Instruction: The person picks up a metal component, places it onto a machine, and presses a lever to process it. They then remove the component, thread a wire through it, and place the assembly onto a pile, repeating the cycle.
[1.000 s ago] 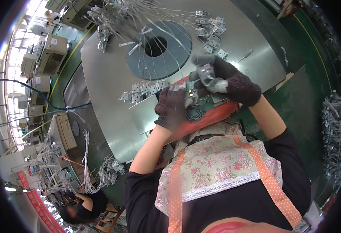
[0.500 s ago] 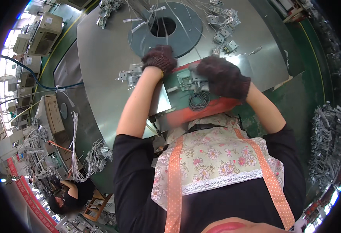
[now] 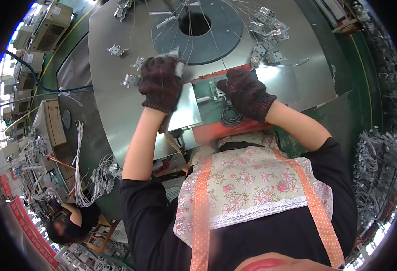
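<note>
My left hand [image 3: 161, 86], in a dark knitted glove, is closed around a small silvery metal bracket [image 3: 179, 67] that sticks out past its fingers. Several similar brackets [image 3: 131, 80] lie on the metal table just left of it. In front of me, my right hand [image 3: 249, 94], gloved alike, has its fingers closed at a metal bracket assembly [image 3: 214, 91] in a green recess between two shiny plates. Its fingertips cover part of that assembly. A coil of thin grey cable [image 3: 231, 117] hangs below the assembly, against a red-orange edge [image 3: 221, 131].
A grey round disc [image 3: 225, 45] with a central hole stands at the far middle, wires running across it. Brackets are heaped [image 3: 270, 38] at the far right, near a small screwdriver-like tool [image 3: 301, 62]. Bundled white wires [image 3: 78, 167] hang left, where another person [image 3: 74, 221] sits.
My left hand has moved left and now shows a bracket in its fingers. The right hand has shifted slightly left and down, uncovering more of the right plate.
</note>
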Available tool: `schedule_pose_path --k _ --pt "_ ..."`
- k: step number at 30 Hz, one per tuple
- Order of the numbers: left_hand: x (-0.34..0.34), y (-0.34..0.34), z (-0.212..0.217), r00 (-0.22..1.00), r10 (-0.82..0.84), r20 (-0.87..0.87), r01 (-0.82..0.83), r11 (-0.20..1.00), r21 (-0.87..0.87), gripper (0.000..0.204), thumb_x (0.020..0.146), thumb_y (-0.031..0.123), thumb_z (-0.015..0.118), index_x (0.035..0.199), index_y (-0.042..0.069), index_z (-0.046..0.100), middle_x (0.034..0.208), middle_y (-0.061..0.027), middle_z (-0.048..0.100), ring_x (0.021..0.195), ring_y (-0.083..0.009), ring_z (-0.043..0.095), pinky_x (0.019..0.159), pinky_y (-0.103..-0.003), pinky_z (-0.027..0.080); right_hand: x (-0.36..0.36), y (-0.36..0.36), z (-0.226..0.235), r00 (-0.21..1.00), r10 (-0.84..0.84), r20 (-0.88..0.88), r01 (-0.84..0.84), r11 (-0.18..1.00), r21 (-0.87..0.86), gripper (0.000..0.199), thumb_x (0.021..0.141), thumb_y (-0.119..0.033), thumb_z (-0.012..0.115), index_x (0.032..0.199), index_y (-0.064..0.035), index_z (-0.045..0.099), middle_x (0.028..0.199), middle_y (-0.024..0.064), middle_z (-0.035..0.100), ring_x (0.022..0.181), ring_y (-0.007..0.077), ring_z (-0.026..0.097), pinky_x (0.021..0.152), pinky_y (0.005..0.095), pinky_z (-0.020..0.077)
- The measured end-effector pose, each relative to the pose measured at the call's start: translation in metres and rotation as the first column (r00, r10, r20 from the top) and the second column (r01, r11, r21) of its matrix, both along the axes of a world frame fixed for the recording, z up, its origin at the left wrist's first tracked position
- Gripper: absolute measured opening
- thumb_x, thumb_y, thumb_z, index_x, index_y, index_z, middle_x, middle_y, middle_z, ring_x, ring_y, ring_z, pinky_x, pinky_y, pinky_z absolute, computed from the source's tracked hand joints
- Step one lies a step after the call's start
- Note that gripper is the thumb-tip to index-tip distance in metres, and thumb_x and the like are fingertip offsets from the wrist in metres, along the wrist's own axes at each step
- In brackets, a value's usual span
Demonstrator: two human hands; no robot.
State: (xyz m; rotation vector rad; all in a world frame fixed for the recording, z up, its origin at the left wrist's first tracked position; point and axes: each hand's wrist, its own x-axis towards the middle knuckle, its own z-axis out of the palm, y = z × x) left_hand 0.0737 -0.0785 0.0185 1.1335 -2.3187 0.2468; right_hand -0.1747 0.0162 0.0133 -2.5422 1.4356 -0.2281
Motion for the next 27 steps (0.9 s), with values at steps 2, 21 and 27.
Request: schedule_pose_path --k 2,21,27 --pt "-0.010 0.023 0.004 1.000 -0.014 -0.023 0.016 0.994 0.106 0.028 0.093 0.027 0.068 0.114 0.009 0.071 0.096 -0.0146 0.071 0.094 -0.0355 0.067 0.090 -0.050 0.051 0.002 0.009 -0.012 0.993 -0.060 0.099 0.063 0.998 -0.024 0.039 0.082 -0.012 0.064 0.121 -0.0062 0.062 0.104 0.0208 0.061 0.098 0.0376 0.061 0.087 0.0497 0.0485" --pt "-0.066 0.080 -0.020 0.965 -0.233 0.124 0.184 0.930 0.317 0.045 0.091 0.035 0.064 0.122 0.003 0.065 0.120 -0.0207 0.070 0.114 -0.0366 0.066 0.108 -0.049 0.043 -0.089 -0.034 0.027 0.810 -0.024 0.586 -0.021 0.997 0.071 0.044 0.080 -0.009 0.069 0.124 -0.0069 0.064 0.115 0.0200 0.066 0.108 0.0393 0.063 0.094 0.0465 0.0525" --pt "-0.073 0.088 -0.012 0.961 -0.167 0.221 0.064 0.909 0.412 0.060 0.092 0.044 0.064 0.133 0.000 0.060 0.127 -0.0200 0.068 0.120 -0.0359 0.064 0.112 -0.050 0.041 -0.166 -0.065 0.008 0.913 -0.397 -0.091 0.397 0.817 0.418 0.051 0.083 -0.029 0.069 0.132 -0.0188 0.061 0.119 0.0205 0.069 0.111 0.0409 0.066 0.096 0.0472 0.0524"
